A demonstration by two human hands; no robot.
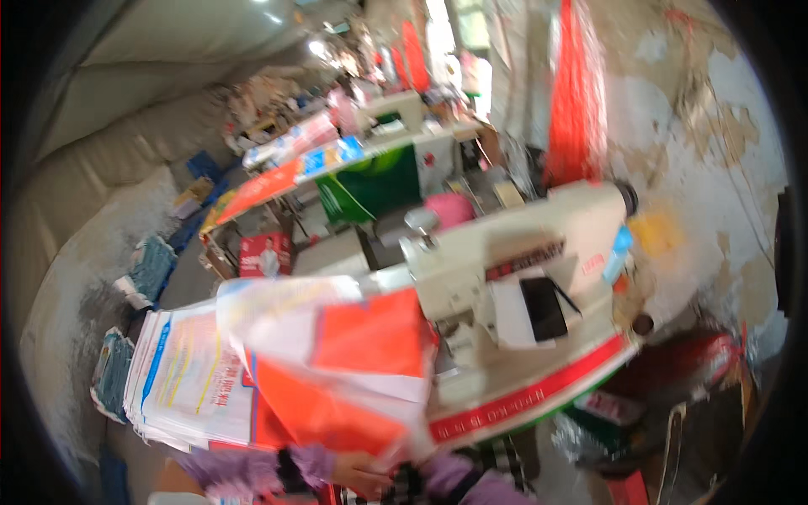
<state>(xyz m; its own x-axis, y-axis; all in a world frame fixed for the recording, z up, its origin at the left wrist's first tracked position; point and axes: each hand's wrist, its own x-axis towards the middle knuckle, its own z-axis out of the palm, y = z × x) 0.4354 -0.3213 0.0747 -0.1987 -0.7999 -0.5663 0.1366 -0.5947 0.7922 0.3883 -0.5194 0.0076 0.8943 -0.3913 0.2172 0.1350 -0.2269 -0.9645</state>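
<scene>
A sewing machine (505,244) with a cream body and a red stripe along its bed stands in front of me. A printed sack (353,353) in orange-red and white lies crumpled and blurred beside its needle end. At the sack's near corner is my right hand (418,448), smeared and partly hidden, seemingly closed on the material. Just left of it, my left hand (362,476) is close to the sack's near edge, its fingers too blurred to read. Under and left of that sack lies a stack of similar printed sacks (181,370). Both forearms wear purple sleeves.
A dark phone (544,308) rests on white paper against the machine. Beyond stands another table with a second sewing machine (396,114). Red strands (576,101) hang by the peeling wall. Folded blue-green bundles (150,268) lie at the left, and a dark bin-like container (703,438) stands right.
</scene>
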